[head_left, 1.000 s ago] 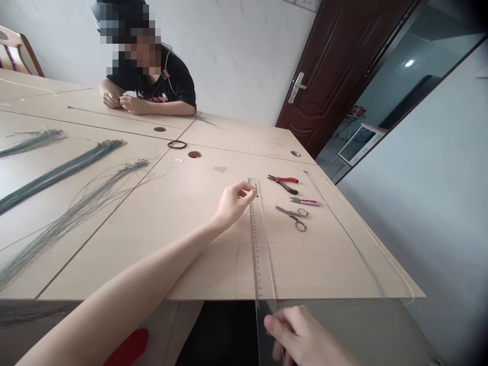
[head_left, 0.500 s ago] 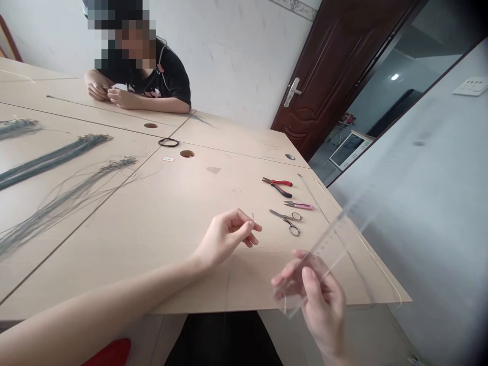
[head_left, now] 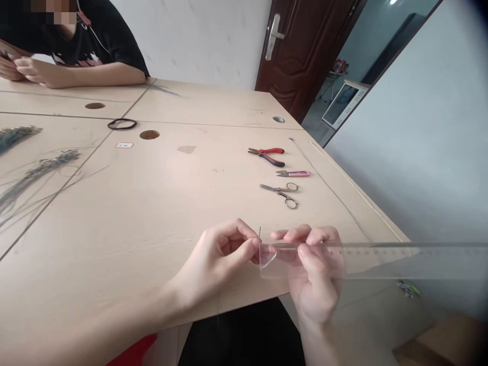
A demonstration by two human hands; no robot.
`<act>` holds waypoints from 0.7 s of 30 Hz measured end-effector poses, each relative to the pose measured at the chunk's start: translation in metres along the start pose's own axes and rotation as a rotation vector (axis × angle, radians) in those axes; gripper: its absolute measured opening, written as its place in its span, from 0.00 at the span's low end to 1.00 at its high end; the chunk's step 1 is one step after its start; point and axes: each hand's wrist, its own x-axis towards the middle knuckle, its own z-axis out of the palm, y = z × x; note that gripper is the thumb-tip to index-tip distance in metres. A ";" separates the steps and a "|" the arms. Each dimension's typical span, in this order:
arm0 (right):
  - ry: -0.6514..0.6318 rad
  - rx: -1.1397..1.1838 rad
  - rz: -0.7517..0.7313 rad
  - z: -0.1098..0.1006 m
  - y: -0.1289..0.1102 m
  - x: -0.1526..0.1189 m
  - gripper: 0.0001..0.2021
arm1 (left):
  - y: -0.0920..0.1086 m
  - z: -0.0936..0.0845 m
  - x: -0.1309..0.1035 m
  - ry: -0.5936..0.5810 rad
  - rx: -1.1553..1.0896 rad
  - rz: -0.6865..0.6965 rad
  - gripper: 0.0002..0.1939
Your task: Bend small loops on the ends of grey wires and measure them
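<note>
My left hand (head_left: 224, 254) is closed in a pinch, with the thin dark tip of a strand (head_left: 260, 232) sticking up between thumb and forefinger. Most of that strand is hidden or too fine to follow. In my right hand (head_left: 314, 274) is a clear plastic ruler (head_left: 373, 262), gripped between thumb and fingers. It lies roughly level, and its left end is right beside my left fingertips, just under the strand's tip. Beyond my hands lie open scissors (head_left: 282, 192), pink-handled thread snips (head_left: 293, 174) and pliers (head_left: 269, 154) with red and black handles.
Bundles of grey strands (head_left: 41, 170) are at the left. A black elastic band (head_left: 122, 124), a small label (head_left: 124, 145) and a round table hole (head_left: 149, 134) are farther back. One long strand (head_left: 328, 183) runs along the right edge. Another person (head_left: 102, 56) sits across the table.
The ruler has swung from a steep slant down to level, its end now at my left fingertips. My hands have come together. The view has shifted right and downward.
</note>
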 end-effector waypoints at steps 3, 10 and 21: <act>-0.033 0.014 0.025 -0.003 0.000 0.000 0.06 | -0.002 0.001 -0.002 0.006 -0.012 0.016 0.08; -0.037 0.091 0.137 0.001 -0.004 -0.003 0.03 | -0.008 0.001 -0.004 -0.007 -0.052 0.088 0.06; -0.149 0.084 0.246 -0.007 -0.008 -0.002 0.05 | -0.009 0.000 -0.007 -0.010 0.034 0.168 0.06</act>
